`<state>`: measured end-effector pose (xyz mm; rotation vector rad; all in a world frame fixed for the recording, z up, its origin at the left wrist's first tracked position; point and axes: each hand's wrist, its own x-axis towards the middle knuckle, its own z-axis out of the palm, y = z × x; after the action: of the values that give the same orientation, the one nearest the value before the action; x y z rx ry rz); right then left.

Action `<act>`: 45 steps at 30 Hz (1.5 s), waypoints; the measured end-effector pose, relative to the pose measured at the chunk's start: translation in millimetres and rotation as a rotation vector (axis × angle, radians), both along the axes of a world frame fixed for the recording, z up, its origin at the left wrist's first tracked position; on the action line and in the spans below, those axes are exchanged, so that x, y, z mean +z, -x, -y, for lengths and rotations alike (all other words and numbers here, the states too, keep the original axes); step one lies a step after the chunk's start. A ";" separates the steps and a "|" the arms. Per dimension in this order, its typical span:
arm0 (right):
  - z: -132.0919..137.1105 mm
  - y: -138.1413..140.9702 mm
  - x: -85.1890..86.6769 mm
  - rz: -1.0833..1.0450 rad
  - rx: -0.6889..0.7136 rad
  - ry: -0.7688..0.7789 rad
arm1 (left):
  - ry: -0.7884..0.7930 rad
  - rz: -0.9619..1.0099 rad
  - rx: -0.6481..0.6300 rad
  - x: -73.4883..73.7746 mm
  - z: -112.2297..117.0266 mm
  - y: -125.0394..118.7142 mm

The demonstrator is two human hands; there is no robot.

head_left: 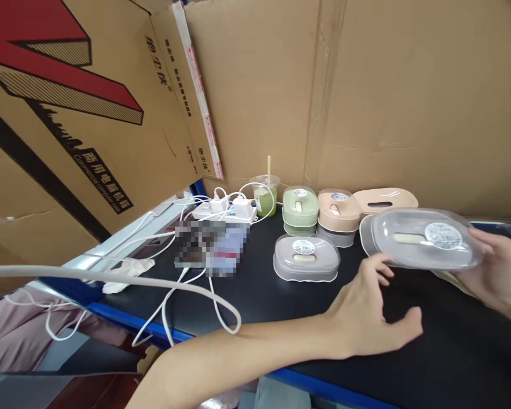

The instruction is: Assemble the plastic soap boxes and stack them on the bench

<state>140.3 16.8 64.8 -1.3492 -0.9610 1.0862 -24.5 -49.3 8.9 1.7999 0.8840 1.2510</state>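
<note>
At the right, my right hand (500, 264) grips one end of a grey oval plastic box (413, 250) with a clear cover, a cream oblong piece and a round printed label on top. The box is held above the black tabletop. My left hand (368, 318) is just below and left of it, fingers and thumb spread with nothing between them. Its fingertips are near the box's lower edge; whether they touch, I cannot tell. A similar grey box (306, 264) sits on the table to the left. Behind it stand a green box (300, 213) and a peach box (339, 211).
A peach oval piece with a slot (400, 200) lies at the back right. Behind the pixelated items (210, 247) are a white power strip (200, 213) and a drink cup (266, 199). White cables (170, 278) cross the left side. Cardboard (255, 85) walls the back.
</note>
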 end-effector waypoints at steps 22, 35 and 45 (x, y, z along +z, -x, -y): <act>-6.7 -31.8 -22.9 1.197 0.137 -0.255 | -0.510 -0.767 -0.049 -4.4 -21.8 9.4; -25.7 -83.2 -19.2 1.097 -0.056 -0.188 | -0.241 -0.348 0.039 -2.3 -8.5 0.7; 35.0 -8.3 -18.1 0.535 0.627 -0.475 | 0.407 0.052 -0.127 -2.8 -1.5 -7.6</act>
<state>148.7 -18.2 46.8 -0.9642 -1.9930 0.8546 -16.9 -47.7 6.1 1.4685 0.9053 0.9525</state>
